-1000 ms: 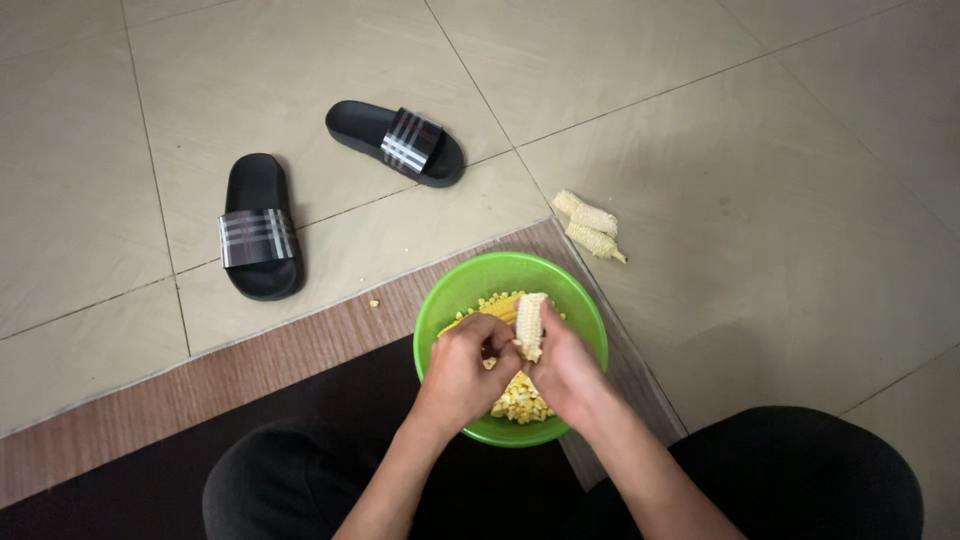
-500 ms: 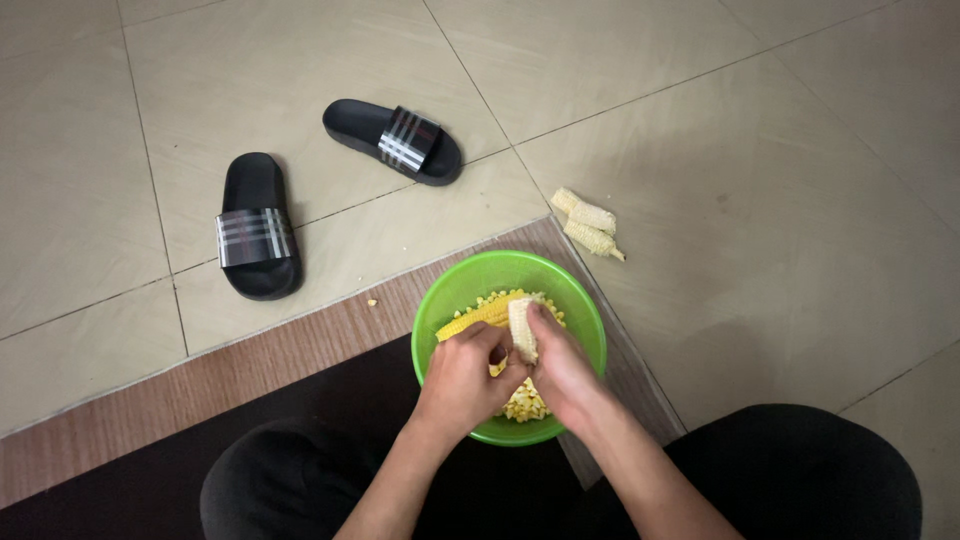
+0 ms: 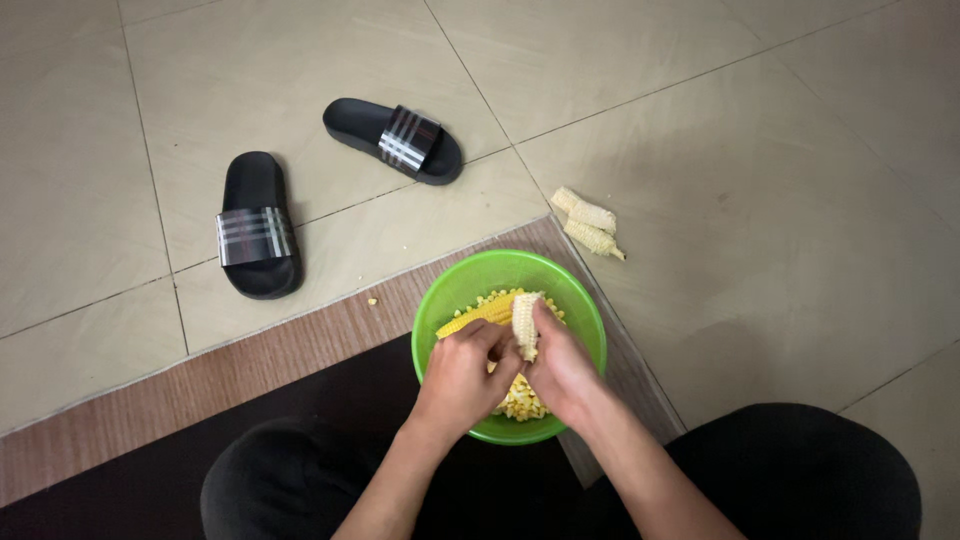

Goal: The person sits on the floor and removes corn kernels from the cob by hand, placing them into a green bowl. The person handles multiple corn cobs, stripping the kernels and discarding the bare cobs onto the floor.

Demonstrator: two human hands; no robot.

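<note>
Gripping a stripped cob [image 3: 524, 325] with both hands [image 3: 462, 375] [image 3: 562, 365], now tilted lower over the kernel-filled green bowl [image 3: 590, 325] than before.

Two black slides [image 3: 258, 228] and bare cobs [image 3: 588, 222] on tiles.

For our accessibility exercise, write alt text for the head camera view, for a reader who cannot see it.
Two hands, left and right, hold a corn cob over a green bowl of kernels. Two bare cobs and two black slippers lie on the tiled floor beyond the mat.
</note>
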